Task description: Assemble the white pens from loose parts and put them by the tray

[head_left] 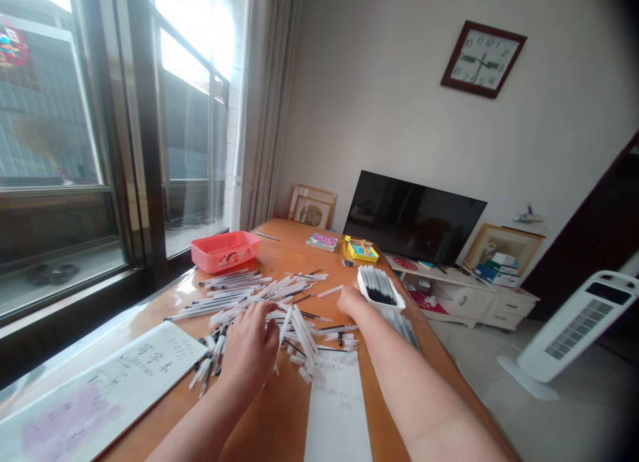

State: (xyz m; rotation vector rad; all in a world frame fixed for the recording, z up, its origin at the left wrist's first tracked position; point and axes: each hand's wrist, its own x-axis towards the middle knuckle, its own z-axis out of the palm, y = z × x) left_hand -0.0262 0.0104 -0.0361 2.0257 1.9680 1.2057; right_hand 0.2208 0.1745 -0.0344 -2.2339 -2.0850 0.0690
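Dozens of slim pen parts [302, 329], white tubes and dark-tipped rods, lie loose left of the white tray [394, 308] on the brown surface [279, 409]. Overlap makes a count impossible. Left hand [250, 342]: over the heap, well left of the tray, fingers bent and partly spread; fingertips obscured, cannot tell whether it grips a part. Right hand [350, 300]: just left of the tray, fingers curled in and mostly hidden; a lone tube [329, 291] points at it, held or merely lying there, cannot tell. Tray contains packed pale sticks [374, 280] with black ends. Grey rods [407, 330] on its near side, partly covered by the right forearm. Paper strip [337, 402], nearer the wearer than the tray: writing faint, lower end cut off. Far left of the tray, a pink box [224, 257], interior barely visible; beyond the tray, a yellow box [362, 251].
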